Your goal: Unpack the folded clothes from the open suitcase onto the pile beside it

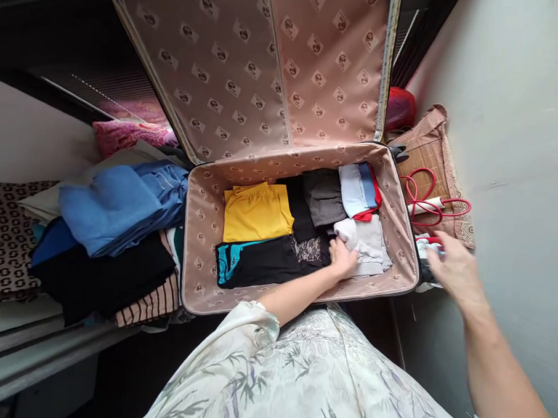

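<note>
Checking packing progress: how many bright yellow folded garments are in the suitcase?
1: the bright yellow folded garment lies at the left of the open pink-lined suitcase; others may be hidden underneath.

Head view, steep downward, close over open suitcase (400,239); right edge perhaps blurred.

Folded clothes (278,233) in suitcase (199,230); clothes pile (112,226) left of it; woven bag (429,160) right.

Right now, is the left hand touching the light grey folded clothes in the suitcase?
Touching. The head view shows the left hand lying on the light grey folded clothes inside the open suitcase, fingers pressed onto the fabric with no gap.
</note>
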### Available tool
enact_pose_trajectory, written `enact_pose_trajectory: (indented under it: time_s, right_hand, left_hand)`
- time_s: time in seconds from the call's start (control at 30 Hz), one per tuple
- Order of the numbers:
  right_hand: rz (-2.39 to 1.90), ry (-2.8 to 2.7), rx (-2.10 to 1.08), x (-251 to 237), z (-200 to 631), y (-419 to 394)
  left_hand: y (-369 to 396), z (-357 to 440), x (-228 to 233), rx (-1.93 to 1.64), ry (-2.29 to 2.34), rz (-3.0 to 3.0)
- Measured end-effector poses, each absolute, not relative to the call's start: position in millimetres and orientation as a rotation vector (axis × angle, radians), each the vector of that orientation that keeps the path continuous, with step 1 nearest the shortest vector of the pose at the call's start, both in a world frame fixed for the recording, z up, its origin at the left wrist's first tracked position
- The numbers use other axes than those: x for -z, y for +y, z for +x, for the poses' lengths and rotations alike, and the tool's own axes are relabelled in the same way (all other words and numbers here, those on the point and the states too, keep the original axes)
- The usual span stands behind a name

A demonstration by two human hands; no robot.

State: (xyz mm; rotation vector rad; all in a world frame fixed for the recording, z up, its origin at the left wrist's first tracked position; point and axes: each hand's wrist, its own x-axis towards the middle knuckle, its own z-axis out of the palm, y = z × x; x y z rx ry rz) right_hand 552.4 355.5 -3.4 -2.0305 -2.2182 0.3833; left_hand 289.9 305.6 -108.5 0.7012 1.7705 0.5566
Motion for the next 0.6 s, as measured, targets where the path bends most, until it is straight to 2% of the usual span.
enact_pose_trajectory:
  time_s: [0.1,0.17,0.33,0.5,0.6]
  right_hand:
    - [-1.995,-2.236,-1.004,16.7,456.7,358.7]
    - [-2.065,-2.242,-1.179,34.3,413.5,364.2]
    - [-2.428,-2.189,-1.088,63.0,389.7,385.5]
    - [-2.491,-2.147,-1.107,71.2,400.4,391.1]
    - [-2.500,-2.070,-1.121,72.9,402.2,388.2]
  left_hand:
    - [293.3,319.5,98.4,-0.515,1.612,1.007]
    - [289.1,324.8,96.9,-0.518,1.474,1.136]
    - [304.3,276.5,106.5,-0.512,1.270,1.034]
    - [369.8,191.9,125.6,-0.871,1.854,0.607]
    - [416.1,162.9,139.7,-0.893,1.991,0.410]
